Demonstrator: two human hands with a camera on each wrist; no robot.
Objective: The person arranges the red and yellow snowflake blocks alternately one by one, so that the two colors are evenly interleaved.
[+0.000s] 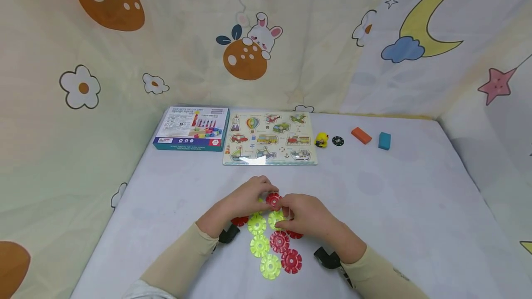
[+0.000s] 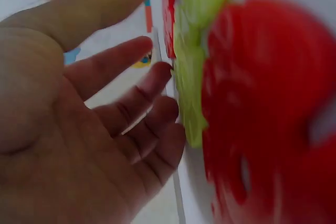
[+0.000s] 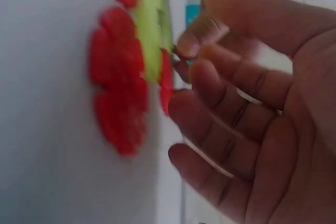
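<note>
A group of toothed plastic discs lies joined on the white table. In the head view, a red disc (image 1: 273,200) is at the top of the group, with yellow-green discs (image 1: 259,246) and more red discs (image 1: 291,261) below it. My left hand (image 1: 249,197) is at the upper left of the group, fingertips right at the top red disc. The left wrist view shows its thumb and fingers (image 2: 131,103) spread, nothing between them. From the right, my right hand (image 1: 309,216) reaches over the discs, partly covering some. In the right wrist view its loosely bent fingers (image 3: 210,124) hold nothing.
Along the back of the table are a boxed set (image 1: 191,128), a picture puzzle board (image 1: 270,159), a yellow duck toy (image 1: 322,140), a black round piece (image 1: 338,141), an orange block (image 1: 361,135) and a teal block (image 1: 384,141). A patterned cloth (image 1: 187,50) hangs behind.
</note>
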